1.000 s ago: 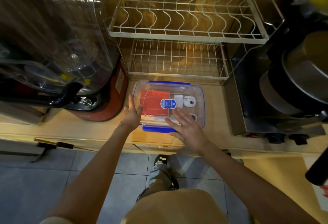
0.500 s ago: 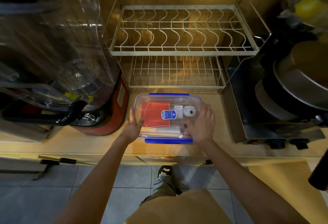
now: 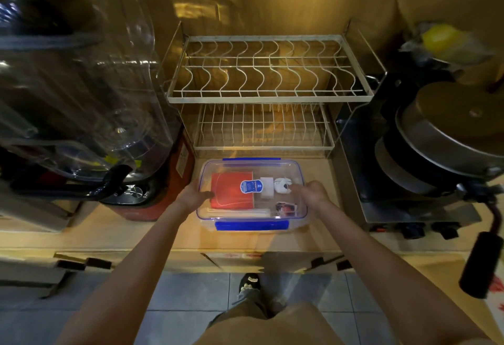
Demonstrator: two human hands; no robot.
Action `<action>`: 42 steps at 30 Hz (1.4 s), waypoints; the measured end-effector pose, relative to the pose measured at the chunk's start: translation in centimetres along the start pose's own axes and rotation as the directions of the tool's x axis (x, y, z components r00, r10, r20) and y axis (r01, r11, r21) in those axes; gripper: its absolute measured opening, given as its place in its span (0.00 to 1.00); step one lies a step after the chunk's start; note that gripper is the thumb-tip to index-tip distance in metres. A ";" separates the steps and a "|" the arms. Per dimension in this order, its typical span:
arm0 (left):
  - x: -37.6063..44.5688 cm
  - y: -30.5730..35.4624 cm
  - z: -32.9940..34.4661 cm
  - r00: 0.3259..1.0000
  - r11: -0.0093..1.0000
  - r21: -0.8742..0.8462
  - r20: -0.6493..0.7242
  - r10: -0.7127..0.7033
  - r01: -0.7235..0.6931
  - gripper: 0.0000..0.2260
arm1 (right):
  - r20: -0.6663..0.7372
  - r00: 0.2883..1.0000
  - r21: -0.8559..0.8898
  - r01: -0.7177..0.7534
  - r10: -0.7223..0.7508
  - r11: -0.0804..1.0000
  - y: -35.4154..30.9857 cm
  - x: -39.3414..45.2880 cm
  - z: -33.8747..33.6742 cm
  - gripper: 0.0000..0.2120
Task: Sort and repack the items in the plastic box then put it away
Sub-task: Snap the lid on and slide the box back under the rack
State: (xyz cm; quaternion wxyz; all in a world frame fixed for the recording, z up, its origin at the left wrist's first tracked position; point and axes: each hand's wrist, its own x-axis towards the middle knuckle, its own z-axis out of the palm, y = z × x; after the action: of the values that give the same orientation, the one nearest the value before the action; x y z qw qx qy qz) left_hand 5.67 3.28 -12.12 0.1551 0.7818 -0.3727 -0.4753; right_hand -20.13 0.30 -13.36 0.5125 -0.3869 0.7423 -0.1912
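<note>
A clear plastic box [image 3: 296, 215] with a lid and blue clips sits on the wooden counter in front of the wire rack. Through the lid I see a red flat item [image 3: 229, 190] with a blue-and-white label, a white block [image 3: 266, 187], a small white round item [image 3: 282, 185] and a small printed packet [image 3: 285, 207]. My left hand [image 3: 193, 194] holds the box's left edge, thumb on the lid. My right hand [image 3: 313, 193] grips the box's right side, fingers curled over the lid.
A two-tier white wire dish rack [image 3: 268, 93] stands right behind the box. A blender with a clear cover and red base [image 3: 152, 181] is close on the left. A steel appliance with stacked pans [image 3: 436, 159] crowds the right; a black handle [image 3: 480, 265] sticks out.
My right hand moved from the lid's front to the box's right side and curled onto it. The left hand stays at the left edge. The camera tilted, so the rack sits lower in view.
</note>
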 end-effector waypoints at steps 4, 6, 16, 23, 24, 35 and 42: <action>-1.0 1.0 -1.2 0.997 0.997 -0.004 0.024 -0.073 0.074 0.29 | 0.047 0.998 -0.082 0.044 -0.040 0.996 -1.7 -2.0 -2.1 0.17; -1.6 1.6 -1.9 0.997 0.998 -0.002 0.046 -0.057 0.057 0.28 | 0.069 0.996 -0.083 0.069 -0.063 0.994 -2.5 -3.6 -3.4 0.10; -10.5 7.4 -5.9 0.968 0.965 0.096 -0.035 0.247 -0.243 0.17 | 0.076 0.941 -0.120 0.337 -0.329 0.934 -7.2 -9.9 -9.8 0.09; -16.2 12.1 -9.6 0.907 0.915 0.038 -0.120 0.404 -0.403 0.17 | -0.052 0.882 -0.049 0.466 -0.468 0.884 -13.0 -13.0 -13.3 0.15; -16.7 12.7 -9.9 0.894 0.904 0.020 -0.145 0.424 -0.426 0.16 | -0.078 0.877 -0.024 0.473 -0.473 0.881 -13.9 -13.1 -13.6 0.17; -15.0 17.2 -10.5 0.764 0.838 -0.064 -0.453 0.459 -0.541 0.26 | -0.222 0.802 0.237 0.596 -0.555 0.767 -18.4 -12.2 -11.9 0.07; -10.8 18.3 -10.1 0.725 0.859 0.126 -0.485 0.489 -0.496 0.25 | -0.210 0.785 0.285 0.619 -0.582 0.732 -19.6 -8.9 -9.4 0.02</action>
State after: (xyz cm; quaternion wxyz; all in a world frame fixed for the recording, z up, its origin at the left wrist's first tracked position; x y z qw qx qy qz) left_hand 3.48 -2.31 10.60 0.3716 0.7495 -0.5102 -0.1995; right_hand -19.69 -6.20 9.24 0.4412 -0.5012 0.5591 -0.4914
